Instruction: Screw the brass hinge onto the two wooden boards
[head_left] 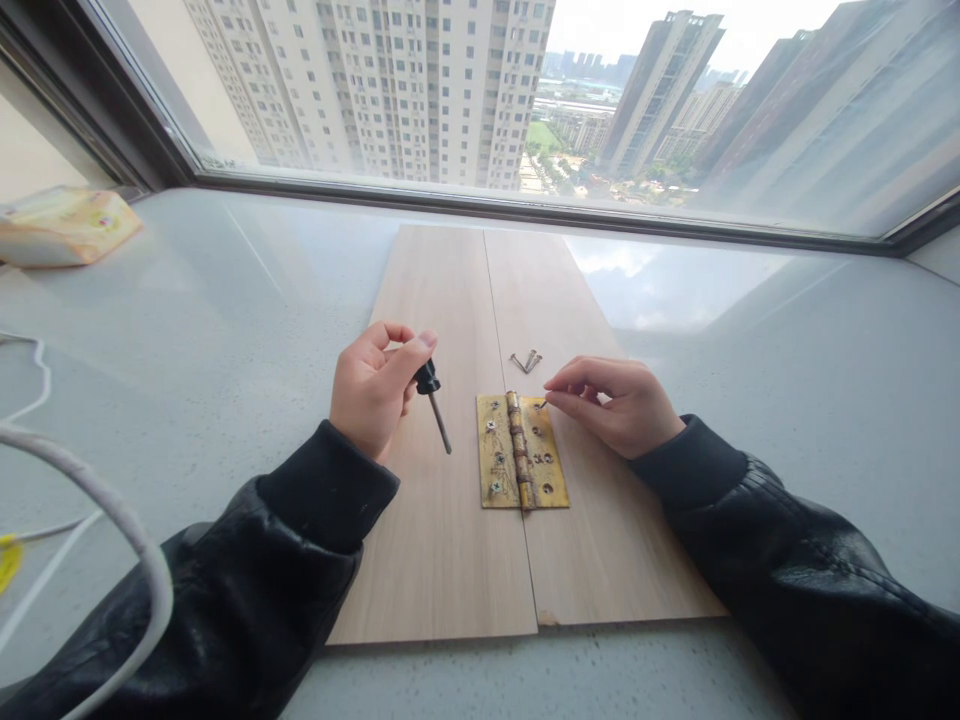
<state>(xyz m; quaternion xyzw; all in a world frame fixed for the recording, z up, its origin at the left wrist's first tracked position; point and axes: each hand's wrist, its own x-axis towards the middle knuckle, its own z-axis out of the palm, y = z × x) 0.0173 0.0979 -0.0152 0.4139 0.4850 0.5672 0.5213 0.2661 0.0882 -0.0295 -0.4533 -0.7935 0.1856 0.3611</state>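
A brass-coloured, stained hinge (517,451) lies flat across the seam between two pale wooden boards (442,560). Its left leaf has screw heads in its holes; open holes show in the right leaf. My left hand (379,385) is closed around the black handle of a screwdriver (438,408), whose shaft slants down to the right, apart from the hinge. With thumb and forefinger, my right hand (615,400) pinches a small screw (543,404) at the top hole of the right leaf. Just above the hinge, several loose screws (527,361) rest on the right board.
The boards lie on a glossy white stone sill (262,260) below a large window with a dark frame (480,207). A tissue pack (71,226) sits at the far left. A pale cable (142,540) loops in front of my left sleeve.
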